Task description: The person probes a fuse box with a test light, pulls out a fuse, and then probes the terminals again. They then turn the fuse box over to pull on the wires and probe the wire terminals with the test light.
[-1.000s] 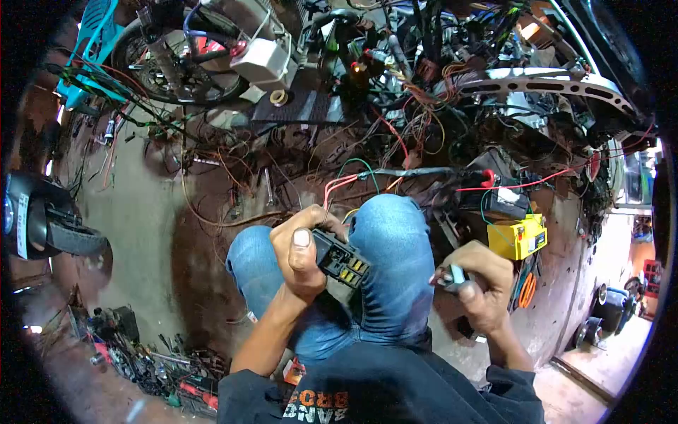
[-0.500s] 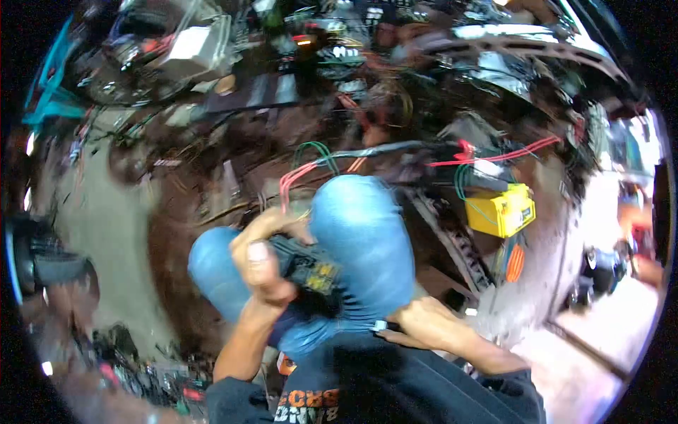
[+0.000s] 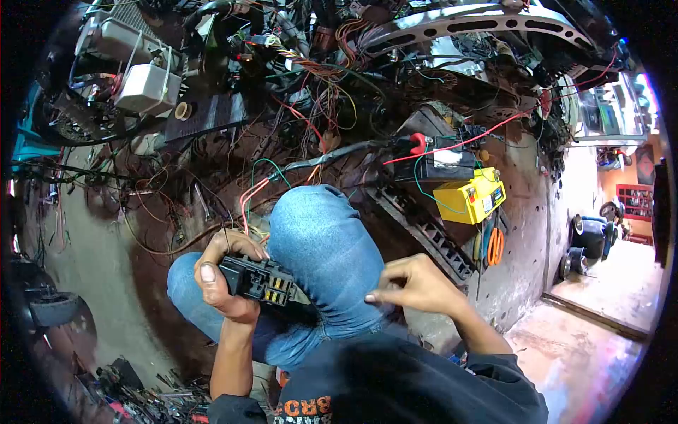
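Note:
My left hand grips a black fuse box above my lap, its thumb on the near side. Yellowish metal contacts show at the box's right end, and wires come out behind it. Beside my right knee, my right hand hovers with its fingers curled and thumb and index fingertips close together. Whatever may be between those fingertips is too small to make out. Red wires and a grey-sleeved cable run just beyond the knee.
A yellow battery stands right of the knees, beside a black battery with a red clamp. Orange-handled pliers lie near it. Tangled wiring and a white reservoir are ahead. Tools and parts lie at lower left.
My right hand has risen from beside my hip to near the knee. My left hand and the fuse box have shifted slightly left in view, as the camera view moved.

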The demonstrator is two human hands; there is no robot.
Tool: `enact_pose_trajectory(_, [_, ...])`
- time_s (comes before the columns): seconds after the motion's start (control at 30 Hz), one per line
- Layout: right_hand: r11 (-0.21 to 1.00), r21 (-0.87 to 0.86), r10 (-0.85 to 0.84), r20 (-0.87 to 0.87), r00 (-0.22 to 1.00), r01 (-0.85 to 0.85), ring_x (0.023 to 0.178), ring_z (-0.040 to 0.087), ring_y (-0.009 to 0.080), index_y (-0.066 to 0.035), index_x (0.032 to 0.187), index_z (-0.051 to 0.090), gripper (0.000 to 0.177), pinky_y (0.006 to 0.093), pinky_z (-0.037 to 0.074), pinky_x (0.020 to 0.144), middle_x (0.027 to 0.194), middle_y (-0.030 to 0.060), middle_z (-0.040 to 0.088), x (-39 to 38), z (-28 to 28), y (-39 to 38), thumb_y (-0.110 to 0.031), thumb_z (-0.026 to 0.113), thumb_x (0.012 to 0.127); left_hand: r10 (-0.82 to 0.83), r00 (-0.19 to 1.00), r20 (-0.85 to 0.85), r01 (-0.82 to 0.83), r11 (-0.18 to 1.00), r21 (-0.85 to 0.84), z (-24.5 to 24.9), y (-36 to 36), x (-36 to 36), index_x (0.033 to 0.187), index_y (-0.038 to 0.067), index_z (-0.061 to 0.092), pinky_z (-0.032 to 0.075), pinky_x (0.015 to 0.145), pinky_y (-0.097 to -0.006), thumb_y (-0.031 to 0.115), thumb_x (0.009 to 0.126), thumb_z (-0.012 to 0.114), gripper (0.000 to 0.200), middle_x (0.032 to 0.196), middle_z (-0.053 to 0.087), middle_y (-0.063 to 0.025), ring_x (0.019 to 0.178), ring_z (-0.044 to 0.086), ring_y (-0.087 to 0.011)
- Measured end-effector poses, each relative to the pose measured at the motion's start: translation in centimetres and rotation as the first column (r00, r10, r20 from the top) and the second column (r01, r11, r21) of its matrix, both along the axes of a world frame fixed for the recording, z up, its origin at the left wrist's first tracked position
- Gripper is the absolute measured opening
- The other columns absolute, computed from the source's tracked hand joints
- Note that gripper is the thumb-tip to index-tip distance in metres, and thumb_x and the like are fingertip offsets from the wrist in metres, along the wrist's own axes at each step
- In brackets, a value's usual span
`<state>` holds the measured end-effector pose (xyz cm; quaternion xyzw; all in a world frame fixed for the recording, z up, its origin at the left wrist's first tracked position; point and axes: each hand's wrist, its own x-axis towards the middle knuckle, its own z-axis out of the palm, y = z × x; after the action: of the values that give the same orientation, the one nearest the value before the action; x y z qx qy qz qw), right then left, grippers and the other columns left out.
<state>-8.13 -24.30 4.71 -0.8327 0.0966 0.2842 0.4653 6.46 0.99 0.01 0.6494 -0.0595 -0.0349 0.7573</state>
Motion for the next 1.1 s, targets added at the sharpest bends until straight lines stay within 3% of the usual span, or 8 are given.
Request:
enact_pose_trajectory(0.17, [0.717, 0.338, -0.558, -0.246, 0.792, 0.61, 0.064, 0.061, 0.0088, 0.002, 0.103, 0.07, 0.023, 0.027, 0.049, 0.058, 0.075, 0.0023, 0.063, -0.7, -3.7, -0.1, -0.018, 0.075, 0.095, -0.009, 1.0, 0.013, 0.008, 0.997, 0.074, 0.0, 0.6, -0.1, 0.075, -0.006, 0.063, 0.046, 0.063, -0.034, 0.06, 0.095, 0.029, 0.076, 0.07, 0.064, -0.0144, 0.065, 0.058, -0.0221])
enact_pose_trajectory(0.27, [0.684, 0.242, -0.725, 0.118, 0.679, 0.688, 0.063, 0.057, 0.0059, -0.001, 0.135, 0.055, 0.041, 0.0233, 0.048, 0.056, 0.077, 0.0002, 0.06, 2.1, -4.9, 0.8, -0.012, 0.069, 0.098, -0.082, 0.996, 0.044, 0.078, 0.994, 0.075, -0.2, 1.1, 0.0, 0.076, -0.006, 0.063, 0.045, 0.062, -0.0336, 0.058, 0.095, 0.029, 0.075, 0.071, 0.064, -0.0152, 0.065, 0.059, -0.0222])
enact_pose_trajectory(0.37, [0.769, -0.153, -0.48, 0.504, 0.718, 0.621, 0.056, 0.048, 0.0063, 0.001, 0.144, 0.051, 0.054, 0.0259, 0.043, 0.054, 0.071, 0.0034, 0.06, 4.3, -6.3, 1.7, -0.013, 0.071, 0.096, -0.134, 0.99, 0.038, 0.131, 0.99, 0.058, 0.1, 0.8, -0.3, 0.076, -0.004, 0.057, 0.048, 0.065, -0.0354, 0.064, 0.097, 0.028, 0.076, 0.072, 0.059, -0.0155, 0.067, 0.058, -0.0233])
enact_pose_trajectory(0.57, [0.689, -0.261, -0.504, 0.499, 0.705, 0.677, 0.058, 0.05, 0.0081, 0.003, 0.133, 0.061, 0.044, 0.027, 0.041, 0.053, 0.068, 0.0063, 0.059, 6.0, -8.5, 1.0, -0.018, 0.073, 0.096, -0.128, 0.98, 0.15, 0.122, 0.991, 0.048, 0.0, 0.9, -0.6, 0.075, -0.005, 0.061, 0.049, 0.062, -0.0351, 0.059, 0.099, 0.032, 0.074, 0.071, 0.062, -0.016, 0.065, 0.061, -0.0243])
enact_pose_trajectory(0.63, [0.67, -0.299, -0.225, 0.791, 0.57, 0.679, 0.073, 0.064, 0.0225, 0.006, 0.112, 0.071, 0.028, 0.0356, 0.051, 0.07, 0.08, 0.0139, 0.068, 6.0, -9.8, 0.4, -0.018, 0.071, 0.097, -0.149, 0.974, 0.17, 0.135, 0.987, 0.089, 0.0, 1.1, -0.4, 0.077, -0.005, 0.063, 0.047, 0.061, -0.0327, 0.056, 0.097, 0.034, 0.07, 0.072, 0.064, -0.0152, 0.063, 0.061, -0.0234])
enact_pose_trajectory(0.73, [0.736, -0.162, -0.361, 0.727, 0.584, 0.658, 0.085, 0.065, 0.0244, 0.005, 0.11, 0.072, 0.023, 0.0338, 0.051, 0.084, 0.089, 0.0131, 0.067, 5.6, -5.8, 1.7, -0.009, 0.074, 0.092, -0.154, 0.972, 0.179, 0.135, 0.984, 0.114, -0.1, 1.0, -0.4, 0.078, -0.003, 0.064, 0.047, 0.06, -0.0325, 0.056, 0.097, 0.035, 0.068, 0.072, 0.064, -0.0137, 0.063, 0.061, -0.0233])
enact_pose_trajectory(0.87, [0.802, 0.073, -0.433, 0.754, 0.493, 0.593, 0.091, 0.056, 0.0163, 0.004, 0.107, 0.075, 0.019, 0.0252, 0.045, 0.073, 0.109, 0.01, 0.059, 4.4, -0.4, 3.6, -0.004, 0.073, 0.09, -0.176, 0.967, 0.183, 0.152, 0.979, 0.138, -0.1, 0.8, -0.2, 0.077, -0.003, 0.063, 0.046, 0.059, -0.033, 0.059, 0.098, 0.034, 0.071, 0.071, 0.063, -0.0134, 0.062, 0.06, -0.0233])
enact_pose_trajectory(1.1, [0.817, 0.479, -0.568, 0.573, 0.59, 0.321, 0.085, 0.067, 0.0193, 0.002, 0.117, 0.067, 0.038, 0.0319, 0.053, 0.073, 0.098, 0.0138, 0.072, 4.5, 3.4, 7.9, -0.008, 0.081, 0.084, -0.197, 0.966, 0.165, 0.174, 0.974, 0.148, 0.4, 0.7, -0.1, 0.076, -0.002, 0.063, 0.046, 0.058, -0.0336, 0.059, 0.099, 0.036, 0.071, 0.071, 0.063, -0.0132, 0.061, 0.061, -0.0237])
